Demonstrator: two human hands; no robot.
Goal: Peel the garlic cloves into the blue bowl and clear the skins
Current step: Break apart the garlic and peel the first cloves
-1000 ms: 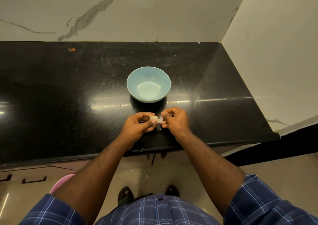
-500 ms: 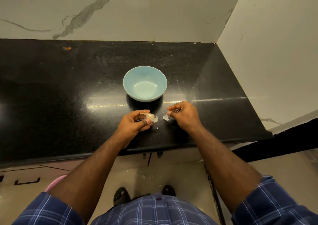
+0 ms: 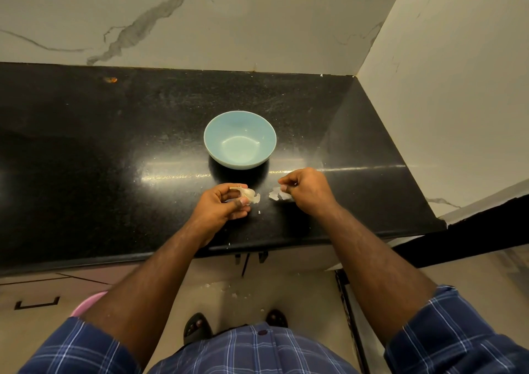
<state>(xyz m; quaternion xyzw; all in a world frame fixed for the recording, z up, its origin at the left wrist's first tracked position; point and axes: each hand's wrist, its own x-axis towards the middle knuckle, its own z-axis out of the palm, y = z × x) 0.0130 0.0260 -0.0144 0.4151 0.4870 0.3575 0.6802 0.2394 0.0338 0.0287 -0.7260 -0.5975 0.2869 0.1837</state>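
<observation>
Gripping a garlic clove [image 3: 248, 194] between curled fingers and thumb, the left hand [image 3: 221, 206] hovers over the near part of the tabletop [image 3: 86, 159]; the clove is pale, rounded and glossy, with a thin papery flap of skin hanging off its right end. Right hand [image 3: 307, 190] pinches a torn piece of garlic skin [image 3: 277, 194], white, flaky and translucent, held just clear of the clove with a small gap between the two hands. One tiny white skin fleck [image 3: 259, 212] lies on the stone below the clove

Blue bowl [image 3: 240, 139]: round, smooth, glazed ceramic by appearance, pale blue, standing upright behind both hands near the middle of the tabletop; nothing visible inside but a light reflection

Tabletop: black polished stone, finely speckled, with a bright streak of glare across it and a small orange mark [image 3: 110, 80] near the back left. Walls [image 3: 257, 16] behind and to the right are pale marble-look slabs with grey veining, meeting in a corner. Below the front edge, a light tiled floor [image 3: 300, 293] carries scattered white skin scraps [image 3: 229, 289]. Person wears a blue checked shirt [image 3: 252, 350] and dark sandals [image 3: 197, 326]; a pink rim [image 3: 86, 306] shows at lower left, its object not identifiable
</observation>
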